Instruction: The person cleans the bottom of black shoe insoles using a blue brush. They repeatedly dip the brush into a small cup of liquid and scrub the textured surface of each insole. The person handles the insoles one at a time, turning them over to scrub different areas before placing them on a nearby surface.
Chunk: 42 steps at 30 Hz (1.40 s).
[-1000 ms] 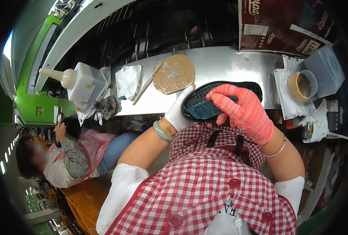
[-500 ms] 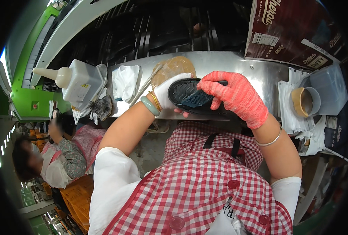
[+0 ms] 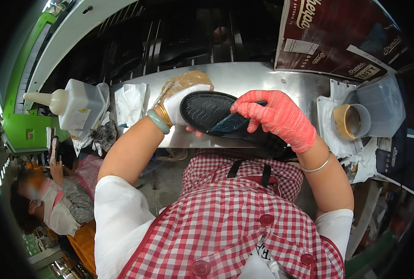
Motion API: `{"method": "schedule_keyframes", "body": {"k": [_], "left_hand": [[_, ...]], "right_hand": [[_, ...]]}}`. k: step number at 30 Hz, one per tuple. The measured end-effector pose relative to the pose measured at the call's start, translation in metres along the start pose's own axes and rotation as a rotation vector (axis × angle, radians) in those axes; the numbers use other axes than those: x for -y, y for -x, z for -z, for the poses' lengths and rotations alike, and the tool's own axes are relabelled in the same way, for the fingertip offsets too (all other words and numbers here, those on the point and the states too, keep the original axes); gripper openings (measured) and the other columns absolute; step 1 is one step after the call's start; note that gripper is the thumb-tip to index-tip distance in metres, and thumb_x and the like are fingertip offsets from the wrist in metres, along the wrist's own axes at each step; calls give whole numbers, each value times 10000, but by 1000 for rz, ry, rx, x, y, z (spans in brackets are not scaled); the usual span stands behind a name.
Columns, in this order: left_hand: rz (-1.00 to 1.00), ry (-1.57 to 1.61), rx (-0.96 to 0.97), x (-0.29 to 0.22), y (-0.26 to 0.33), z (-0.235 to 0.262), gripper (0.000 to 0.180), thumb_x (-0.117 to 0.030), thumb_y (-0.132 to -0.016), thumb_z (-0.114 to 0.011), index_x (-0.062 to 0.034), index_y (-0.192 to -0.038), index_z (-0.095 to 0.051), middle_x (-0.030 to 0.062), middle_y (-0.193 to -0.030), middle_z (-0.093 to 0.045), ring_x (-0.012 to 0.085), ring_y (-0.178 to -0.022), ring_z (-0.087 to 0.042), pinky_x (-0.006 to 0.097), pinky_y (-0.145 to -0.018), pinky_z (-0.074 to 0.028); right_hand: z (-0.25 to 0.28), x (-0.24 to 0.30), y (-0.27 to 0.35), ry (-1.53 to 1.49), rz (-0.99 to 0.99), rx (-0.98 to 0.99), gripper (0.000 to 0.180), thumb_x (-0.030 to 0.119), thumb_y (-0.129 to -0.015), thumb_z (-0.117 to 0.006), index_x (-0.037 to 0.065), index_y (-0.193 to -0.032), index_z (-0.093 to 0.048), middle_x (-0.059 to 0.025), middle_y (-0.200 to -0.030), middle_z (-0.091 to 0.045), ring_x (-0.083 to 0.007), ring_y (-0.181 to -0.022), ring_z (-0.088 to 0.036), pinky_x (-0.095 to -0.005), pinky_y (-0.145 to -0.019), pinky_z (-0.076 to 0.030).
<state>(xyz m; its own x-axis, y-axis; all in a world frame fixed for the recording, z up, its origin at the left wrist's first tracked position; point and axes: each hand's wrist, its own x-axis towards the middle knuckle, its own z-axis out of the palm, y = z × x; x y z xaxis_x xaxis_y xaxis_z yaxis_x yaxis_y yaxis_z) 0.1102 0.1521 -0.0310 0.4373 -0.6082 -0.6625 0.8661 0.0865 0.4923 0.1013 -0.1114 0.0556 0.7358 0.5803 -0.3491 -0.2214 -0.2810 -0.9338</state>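
Observation:
A black shoe (image 3: 200,110) with a wavy-grooved sole lies sole up in my left hand (image 3: 181,103), which wears a white glove and is closed around its left end. Over the middle of the sole is my right hand (image 3: 279,118), in a coral-red knit glove. Its fingers are bent in a pinch at a dark blue textured piece (image 3: 228,122) that lies against the sole. The shoe's right end is partly hidden under that hand. A tan round item (image 3: 188,80) lies just behind my left hand.
A white squeeze bottle (image 3: 79,111) and crumpled white paper (image 3: 130,103) are at the left. On the right stand a small cup (image 3: 356,122), a clear plastic container (image 3: 379,104) and a maroon printed box (image 3: 328,37). A co-worker (image 3: 62,200) sits at the left.
The whole view has shifted, so the bench things appear farther left. My right hand is farther from my left along the shoe, and more of the grooved sole shows.

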Motion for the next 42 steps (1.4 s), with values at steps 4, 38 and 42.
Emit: {"method": "schedule_keyframes", "body": {"k": [4,38,42], "left_hand": [[-35,-50,-112,-6,0,-13,592,-447,-940,-329,85,-988,-583,240,-686,-635,322,-473,-623,278,-288,-418],[-31,-18,-27,13,4,-35,632,-555,-875,-377,32,-954,-598,214,-650,-628,322,-444,-596,303,-301,-407],[-80,-90,-3,19,10,-37,611,-548,-873,-374,10,-959,-608,193,-689,-645,313,-474,-612,295,-337,-419]], "right_hand": [[6,-1,2,30,-8,4,277,270,-830,-599,29,-947,-672,-47,-744,-627,-103,-566,-563,-244,-616,-466],[-5,-32,58,-66,517,-190,193,94,-810,-665,21,-989,-670,-75,-905,-665,-148,-833,-618,-273,-753,-488],[-24,-39,35,332,847,-115,238,90,-752,-694,29,-980,-659,-123,-1002,-658,-258,-891,-634,-323,-793,-501]]}}
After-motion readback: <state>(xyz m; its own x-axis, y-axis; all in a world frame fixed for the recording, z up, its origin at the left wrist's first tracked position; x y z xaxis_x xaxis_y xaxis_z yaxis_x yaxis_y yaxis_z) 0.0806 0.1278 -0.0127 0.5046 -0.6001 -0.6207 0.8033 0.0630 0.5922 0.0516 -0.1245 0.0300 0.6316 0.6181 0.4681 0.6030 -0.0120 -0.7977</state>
